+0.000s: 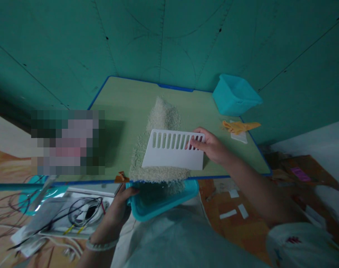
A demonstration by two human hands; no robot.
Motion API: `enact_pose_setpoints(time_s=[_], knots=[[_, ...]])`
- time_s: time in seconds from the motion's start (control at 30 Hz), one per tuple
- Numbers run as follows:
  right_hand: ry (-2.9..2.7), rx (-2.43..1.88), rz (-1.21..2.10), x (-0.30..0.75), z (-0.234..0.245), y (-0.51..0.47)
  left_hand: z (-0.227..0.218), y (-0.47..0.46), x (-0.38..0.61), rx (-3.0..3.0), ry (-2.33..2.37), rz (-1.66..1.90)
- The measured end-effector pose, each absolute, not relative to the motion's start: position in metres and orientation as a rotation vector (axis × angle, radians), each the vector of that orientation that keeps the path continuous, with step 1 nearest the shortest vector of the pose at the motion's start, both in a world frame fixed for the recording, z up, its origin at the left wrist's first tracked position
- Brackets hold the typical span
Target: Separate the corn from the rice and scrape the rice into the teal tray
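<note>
My right hand grips the slotted end of a white slotted plastic panel, fingers through the slots. The panel's lower edge is against a band of pale rice-like grains along the table's front edge. Behind it rises a larger pile of the same grains. Below the edge, my left hand is closed on the left end of a turquoise plastic bin. The bin is tilted, its mouth under the edge, and some grains are dropping into it. Part of its inside is dark.
The pale green table has a blue rim and stands against a green wall. A second turquoise bin is at its back right corner, near an orange cloth. A blurred-out object is at left. Cables lie below left.
</note>
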State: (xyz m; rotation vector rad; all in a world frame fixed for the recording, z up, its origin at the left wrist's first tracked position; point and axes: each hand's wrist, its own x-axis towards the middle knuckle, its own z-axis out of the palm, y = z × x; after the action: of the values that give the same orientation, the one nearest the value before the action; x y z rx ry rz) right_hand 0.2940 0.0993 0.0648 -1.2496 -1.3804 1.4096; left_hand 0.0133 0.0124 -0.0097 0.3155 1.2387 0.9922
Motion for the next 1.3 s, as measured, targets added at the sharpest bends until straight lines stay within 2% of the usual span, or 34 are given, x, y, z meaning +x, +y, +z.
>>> enact_pose_setpoints(time_s=[0.5,0.73,0.87,1.07,1.3], knots=[[-1.370,-1.235,1.323,0.294,0.074,0.101,-0.025,0.012,0.009,0.379,1.189,1.014],[-1.338,-1.222,1.222,0.289,0.096,0.115,-0.024,0.011,0.005,0.358,1.169,0.991],[-1.203,-1.301,1.290,0.272,0.107,0.106,-0.018,0.012,0.006,0.339,1.186,1.005],[-0.952,-1.265,1.303,0.214,0.074,0.068,-0.019,0.012,0.006,0.336,1.163,1.040],[-1.178,-1.230,1.273,0.157,0.056,0.063,-0.021,0.009,0.005,0.282,1.086,1.051]])
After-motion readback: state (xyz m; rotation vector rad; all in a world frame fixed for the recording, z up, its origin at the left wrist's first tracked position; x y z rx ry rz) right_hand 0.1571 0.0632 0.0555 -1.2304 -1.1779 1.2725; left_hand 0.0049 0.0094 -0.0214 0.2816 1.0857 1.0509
